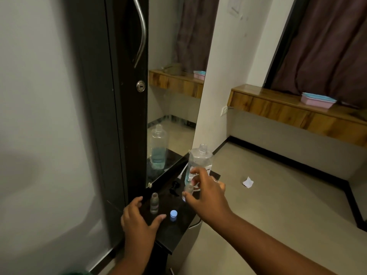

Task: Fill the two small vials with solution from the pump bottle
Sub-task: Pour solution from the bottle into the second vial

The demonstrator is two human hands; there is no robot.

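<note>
A clear bottle (200, 158) with its pump removed stands open on the dark shelf (178, 239), a little blue liquid at its base. The black pump head (175, 187) lies on the shelf just left of the bottle. One small clear vial (154, 203) stands uncapped near the mirror. My left hand (137, 221) rests spread on the shelf around this vial, touching nothing. A second small vial (189, 189) is pinched between the fingers of my right hand (206, 192), in front of the bottle. A blue cap (173, 214) stands between my hands.
A mirror (172, 96) behind the shelf reflects the bottle. A dark door with a metal handle (142, 30) stands at the left. A scrap of white paper (247, 182) lies on the floor. A pink box (317, 100) sits on a wooden ledge.
</note>
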